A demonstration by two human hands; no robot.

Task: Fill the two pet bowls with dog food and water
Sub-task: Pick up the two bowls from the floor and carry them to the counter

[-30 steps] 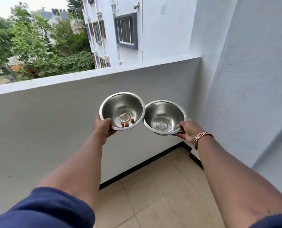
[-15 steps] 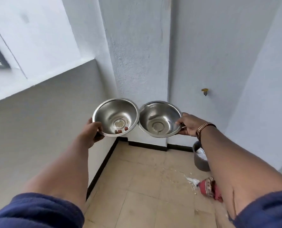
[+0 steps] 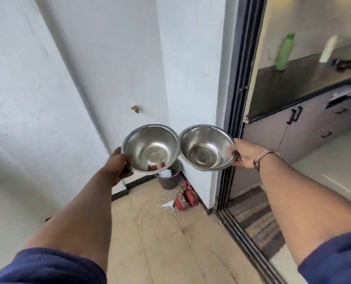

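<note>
Two steel pet bowls are held up side by side at arm's length, rims touching. My left hand (image 3: 118,163) grips the left bowl (image 3: 148,143) by its near-left rim; a few brown kibble pieces lie at its bottom. My right hand (image 3: 243,153), with a wristwatch, grips the right bowl (image 3: 205,144) by its right rim; a little water seems to sit at its bottom. Both bowls tilt toward me.
A grey bucket (image 3: 169,179) stands in the balcony corner below the bowls, with a red cloth (image 3: 185,197) and scraps on the tiled floor. A dark sliding-door frame (image 3: 235,99) opens on the right to a kitchen with a black counter (image 3: 301,83), a green bottle (image 3: 284,52) and a striped mat (image 3: 256,218).
My view has swung right, from the balcony parapet and trees past the corner to the kitchen doorway. Both hands still hold the bowls together in front of me.
</note>
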